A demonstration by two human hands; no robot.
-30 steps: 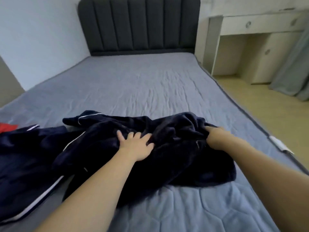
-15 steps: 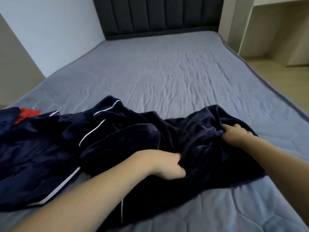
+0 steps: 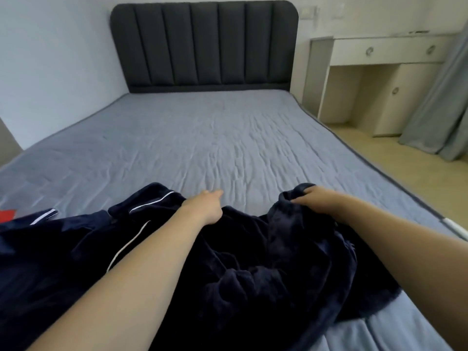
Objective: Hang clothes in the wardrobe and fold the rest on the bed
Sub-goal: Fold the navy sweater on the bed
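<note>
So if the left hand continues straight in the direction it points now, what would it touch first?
Probably only the bare grey sheet. The left hand points toward the headboard, past the edge of the dark navy garment, and nothing else lies on that line. The hand's height over the sheet is unclear.

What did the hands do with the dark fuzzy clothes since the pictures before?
The left hand, which lay flat on the navy garment and then bunched its middle, now grips the far edge. The right hand has kept its grip on the right edge. Both arms reach farther up the bed, drawing the fabric out. The second navy garment and the red item at left stayed put.
</note>
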